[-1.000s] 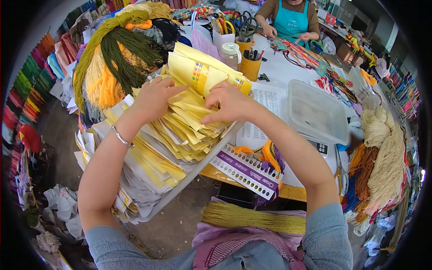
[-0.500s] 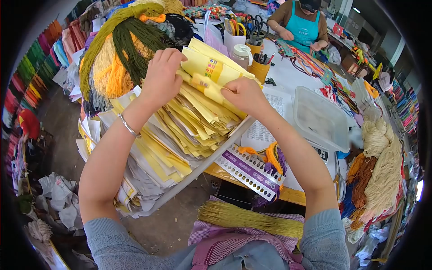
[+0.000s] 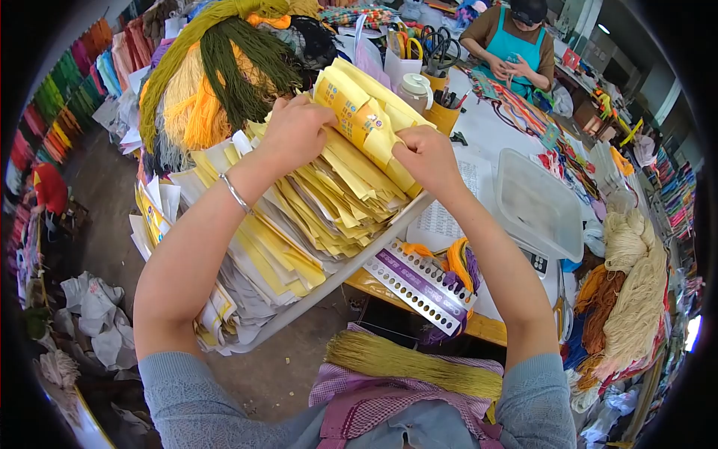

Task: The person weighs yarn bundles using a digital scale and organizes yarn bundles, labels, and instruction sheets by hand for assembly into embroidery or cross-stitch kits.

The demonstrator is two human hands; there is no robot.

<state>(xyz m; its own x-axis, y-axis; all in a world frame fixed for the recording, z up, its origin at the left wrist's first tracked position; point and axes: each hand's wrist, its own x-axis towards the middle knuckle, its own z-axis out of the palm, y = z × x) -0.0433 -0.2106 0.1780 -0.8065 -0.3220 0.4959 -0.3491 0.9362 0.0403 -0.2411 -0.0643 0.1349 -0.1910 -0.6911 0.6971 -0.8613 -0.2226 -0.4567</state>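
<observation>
A long stack of yellow and white paper packets (image 3: 299, 232) stands on edge in a pale tray (image 3: 329, 288). At its far end, my right hand (image 3: 430, 159) pinches the edge of a yellow printed packet (image 3: 363, 112). My left hand (image 3: 298, 131) rests on the stack's top at that packet's left side, fingers curled; what its fingertips hold is hidden. A bundle of olive thread (image 3: 411, 365) lies across my lap. The purple and white card with holes (image 3: 419, 288) lies right of the tray, with orange and purple thread at its end.
Thread skeins (image 3: 217, 82) are heaped behind the tray. A lidded jar (image 3: 413, 93) and a yellow pen cup (image 3: 443, 116) stand beyond my right hand. A clear plastic box (image 3: 538, 202) sits at the right. Across the table, a person in a teal apron (image 3: 516, 51) handles threads.
The printed packet has opened out flatter between my hands. My left hand has shifted right and slightly down. The co-worker's hands have come together.
</observation>
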